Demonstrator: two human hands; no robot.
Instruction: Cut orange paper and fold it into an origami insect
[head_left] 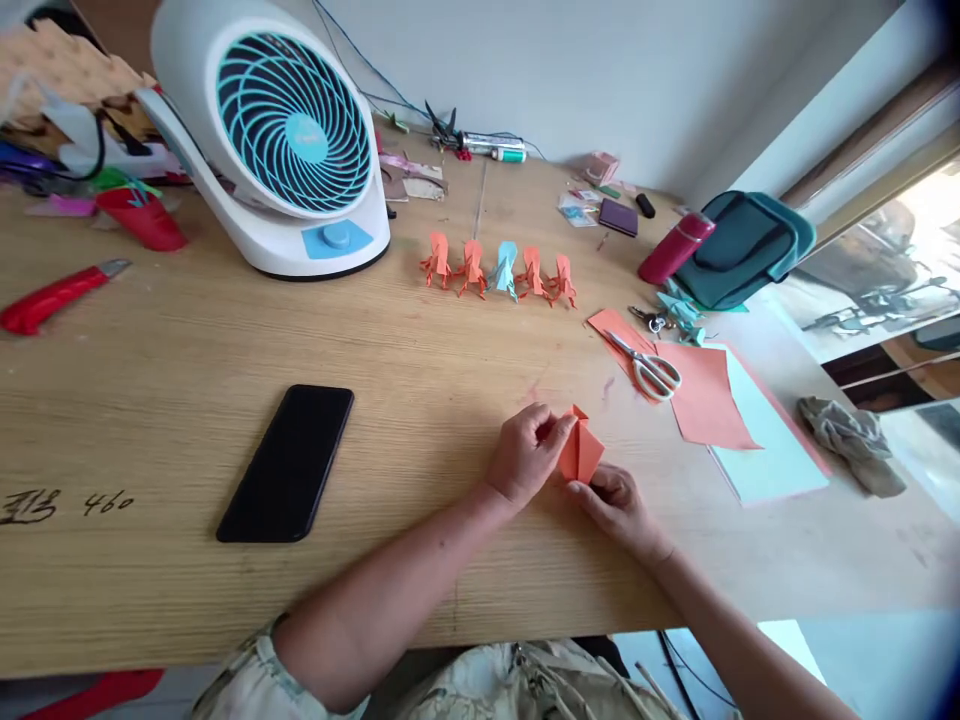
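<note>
A partly folded piece of orange paper [581, 450] lies on the wooden table [187, 380] in front of me. My left hand [525, 455] pinches its upper left edge with curled fingers. My right hand [619, 505] presses on its lower right corner, fingers closed against the paper. A row of finished folded paper figures [499, 270], several orange and one light blue, stands farther back on the table.
A black phone [289, 460] lies to the left. White-handled scissors [649, 370] rest on orange and pale blue sheets [739, 420] to the right. A white and teal fan [289, 130], a red utility knife [52, 295], a red bottle [675, 247] and a teal bag [742, 245] stand around.
</note>
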